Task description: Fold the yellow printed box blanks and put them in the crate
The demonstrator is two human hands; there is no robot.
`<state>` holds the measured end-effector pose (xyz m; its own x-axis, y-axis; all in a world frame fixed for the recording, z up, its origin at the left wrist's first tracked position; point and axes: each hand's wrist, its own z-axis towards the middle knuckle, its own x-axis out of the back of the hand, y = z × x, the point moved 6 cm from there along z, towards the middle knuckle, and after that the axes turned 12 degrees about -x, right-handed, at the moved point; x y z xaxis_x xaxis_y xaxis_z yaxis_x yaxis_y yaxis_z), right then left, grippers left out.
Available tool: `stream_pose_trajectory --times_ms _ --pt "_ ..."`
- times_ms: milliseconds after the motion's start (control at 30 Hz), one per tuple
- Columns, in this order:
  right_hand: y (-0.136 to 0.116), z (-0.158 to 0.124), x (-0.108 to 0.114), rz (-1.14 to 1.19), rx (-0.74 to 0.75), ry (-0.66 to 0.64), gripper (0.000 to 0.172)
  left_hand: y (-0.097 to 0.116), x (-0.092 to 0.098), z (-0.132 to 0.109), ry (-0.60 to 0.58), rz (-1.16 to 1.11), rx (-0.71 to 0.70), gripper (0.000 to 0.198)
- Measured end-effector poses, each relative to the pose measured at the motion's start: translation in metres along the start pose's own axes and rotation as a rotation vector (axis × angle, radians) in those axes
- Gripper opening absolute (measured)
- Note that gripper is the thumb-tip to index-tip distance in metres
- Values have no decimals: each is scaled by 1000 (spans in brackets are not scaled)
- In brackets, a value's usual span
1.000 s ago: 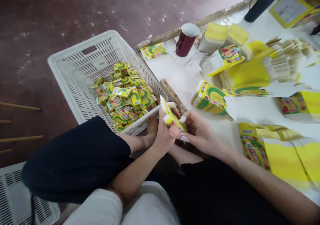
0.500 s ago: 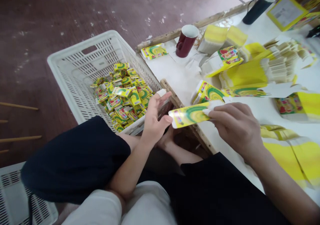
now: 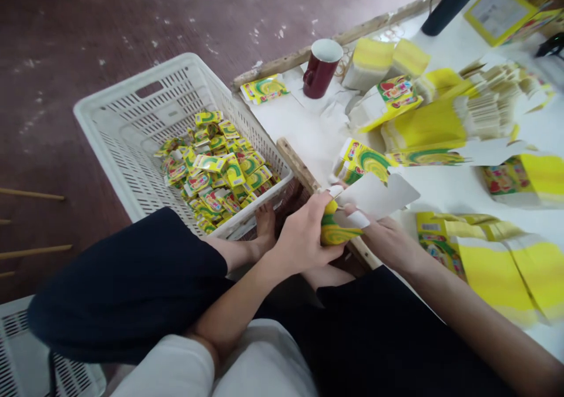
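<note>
Both hands meet at the near edge of the low white table (image 3: 308,133). My left hand (image 3: 304,235) is closed around a yellow and green printed carton blank (image 3: 352,209), its white inner side turned up. My right hand (image 3: 388,241) pinches the same carton from the right, fingertips taped white. Just left of the hands stands a white slotted crate (image 3: 132,133) holding several folded yellow-green small boxes (image 3: 215,171).
Stacks of flat yellow carton blanks (image 3: 432,127) cover the table, with more printed sheets (image 3: 493,262) at the right. A dark red mug (image 3: 319,68) and a black tube (image 3: 447,6) stand at the far edge. Another white crate (image 3: 26,350) sits bottom left. My crossed legs lie below.
Half a second ago only my right hand held the flat carton and my left hand was open; now my left hand has closed on it and the carton is being bent.
</note>
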<state>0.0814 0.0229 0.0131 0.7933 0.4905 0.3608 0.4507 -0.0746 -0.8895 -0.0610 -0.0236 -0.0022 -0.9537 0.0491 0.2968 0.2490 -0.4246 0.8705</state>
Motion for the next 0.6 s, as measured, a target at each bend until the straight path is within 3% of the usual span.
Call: stream_pose_trajectory --times_ms 67,133,267,400,500,600 --pt "7 1 -14 129 -85 -163 44 1 -3 -3 6 24 -51 81" --pt "5 1 -17 165 -92 -210 45 3 -4 -5 10 62 -110 74" --pt "-14 -3 -7 79 22 -148 55 6 -3 -4 -7 90 -153 64" --pt "-36 -14 -7 -213 295 -108 52 -7 -8 -6 -45 1 -6 83" --pt "-38 -16 -6 -432 415 28 56 -13 -1 -5 74 47 -24 89" --pt "-33 -14 5 -498 462 196 55 -15 11 -2 146 152 -13 76"
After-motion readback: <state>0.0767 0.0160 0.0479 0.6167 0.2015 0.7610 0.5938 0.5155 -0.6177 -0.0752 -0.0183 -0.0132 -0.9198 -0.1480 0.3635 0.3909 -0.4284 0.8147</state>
